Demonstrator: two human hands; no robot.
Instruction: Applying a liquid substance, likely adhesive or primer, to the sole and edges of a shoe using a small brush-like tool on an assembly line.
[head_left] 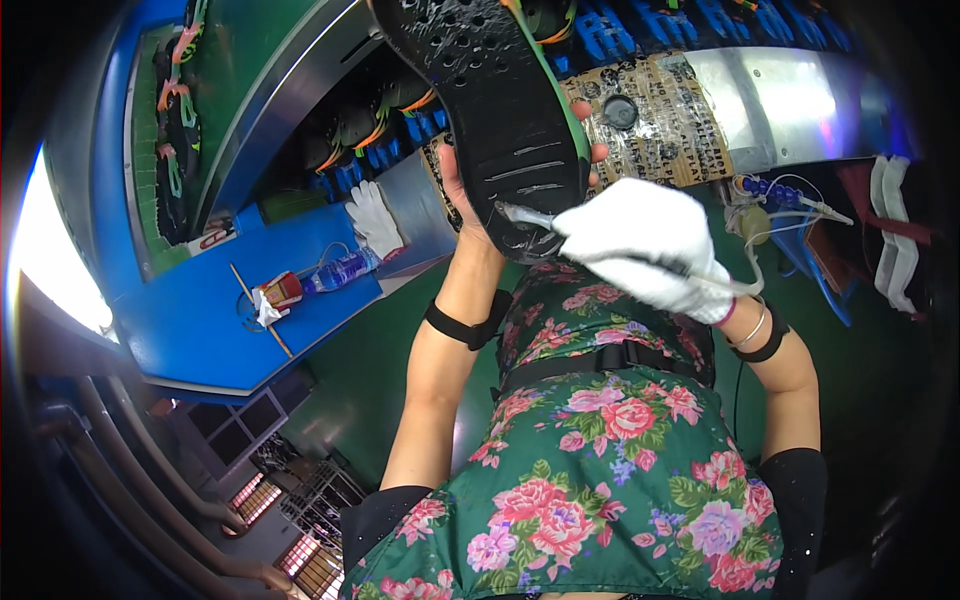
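Note:
My bare left hand (463,205) holds a long black shoe bottom (520,130) from beneath. The thumb is at its left edge and fingertips curl round the right. Its black face points up at me, with round marks toward the far end and shiny wet-looking streaks across the near end. A green strip shows along the right side. In a white glove, my right hand (645,245) grips a slim brush (526,214), whose tip touches the near end of the black surface. A pale hose (752,262) runs by the gloved hand; where it joins is hidden.
Beyond my hands a metal ledge (765,105) carries taped cardboard (655,140) with a round black cap (620,112). Blue holders with shoes (600,35) line up behind. On the blue table (200,340) at left are a bottle (342,270), a red box (281,290) and a white glove (374,220).

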